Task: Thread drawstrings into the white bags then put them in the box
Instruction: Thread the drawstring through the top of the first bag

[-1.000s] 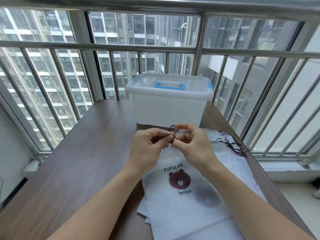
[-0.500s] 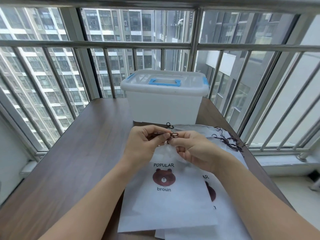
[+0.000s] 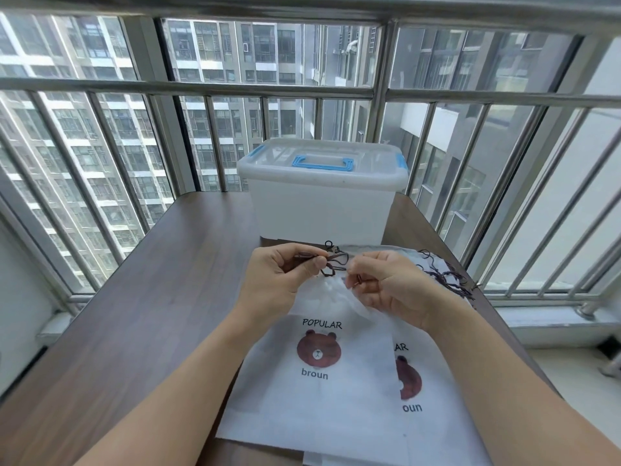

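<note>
A white bag (image 3: 316,395) printed with a brown bear and "POPULAR broun" lies on top of another like it (image 3: 433,418). My left hand (image 3: 279,280) pinches a dark brown drawstring (image 3: 332,264) at the bag's gathered top edge. My right hand (image 3: 389,284) pinches the same string a little to the right, with the bag's top bunched under it. The string loops between the two hands. A white plastic box (image 3: 319,210) with a shut lid and blue handle stands behind the bags.
A bundle of loose dark drawstrings (image 3: 447,277) lies on the bags at the right. The brown wooden table (image 3: 141,314) stretches to the left. Metal window bars (image 3: 215,142) enclose the far and right sides close to the table edges.
The top bag has slid left off the one beneath, showing the second bear print. My hands have drawn slightly apart along the string.
</note>
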Tool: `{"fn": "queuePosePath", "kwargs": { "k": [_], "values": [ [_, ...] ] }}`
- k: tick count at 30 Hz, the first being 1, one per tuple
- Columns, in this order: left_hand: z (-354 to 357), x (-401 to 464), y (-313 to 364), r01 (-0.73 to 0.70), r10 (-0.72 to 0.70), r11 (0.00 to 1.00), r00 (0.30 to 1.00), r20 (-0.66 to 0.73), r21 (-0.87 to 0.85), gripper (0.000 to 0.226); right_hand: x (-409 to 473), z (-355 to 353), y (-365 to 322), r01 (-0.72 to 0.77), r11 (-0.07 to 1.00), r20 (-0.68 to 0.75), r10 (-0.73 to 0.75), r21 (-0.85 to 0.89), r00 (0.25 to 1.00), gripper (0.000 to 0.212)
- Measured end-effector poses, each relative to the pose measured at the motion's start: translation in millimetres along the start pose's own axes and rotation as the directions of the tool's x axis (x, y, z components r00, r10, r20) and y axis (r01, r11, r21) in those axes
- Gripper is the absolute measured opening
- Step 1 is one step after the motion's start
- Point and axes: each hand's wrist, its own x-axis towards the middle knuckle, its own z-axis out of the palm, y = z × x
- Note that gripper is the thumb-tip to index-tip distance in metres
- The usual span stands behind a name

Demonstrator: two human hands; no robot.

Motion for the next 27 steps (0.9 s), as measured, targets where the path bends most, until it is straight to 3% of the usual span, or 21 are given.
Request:
{"fn": "queuePosePath", "kwargs": {
  "k": [3,5,7,13,19,22,27],
  "values": [
    [1,-1,0,0.012,-0.013,1.0,0.999,0.048,0.015,0.01,-6,0,-3,0.019,0.992,0.026,-0.016,-0.122,1.0,0.01],
    [1,-1,0,0.019,-0.019,1.0,0.998,0.052,0.002,0.009,-7,-1,-3,0.09,0.989,0.072,-0.083,-0.114,0.994,0.036],
    [1,-1,-1,0.02,-0.019,1.0,0.999,0.05,-0.007,0.01,-9,-1,-4,0.16,0.983,0.123,-0.148,-0.089,0.981,0.045],
    [3,-1,1,0.011,-0.007,0.999,0.997,0.079,-0.046,0.009,-10,-1,-6,0.259,0.952,0.084,-0.248,-0.163,0.965,0.027],
    [4,0,-2,0.016,-0.014,0.999,0.997,0.078,-0.029,0.008,-7,-3,-7,0.274,0.961,0.002,-0.274,-0.042,0.962,0.014],
    [4,0,-3,0.039,-0.037,0.999,0.996,0.082,-0.026,0.006,-9,-1,-8,0.237,0.971,0.056,-0.239,0.04,0.969,0.007],
    [3,-1,-2,0.1,-0.097,0.993,0.993,0.06,-0.056,0.007,-14,-2,-11,0.125,0.962,0.184,-0.172,0.243,0.968,0.021]
  ]
}}
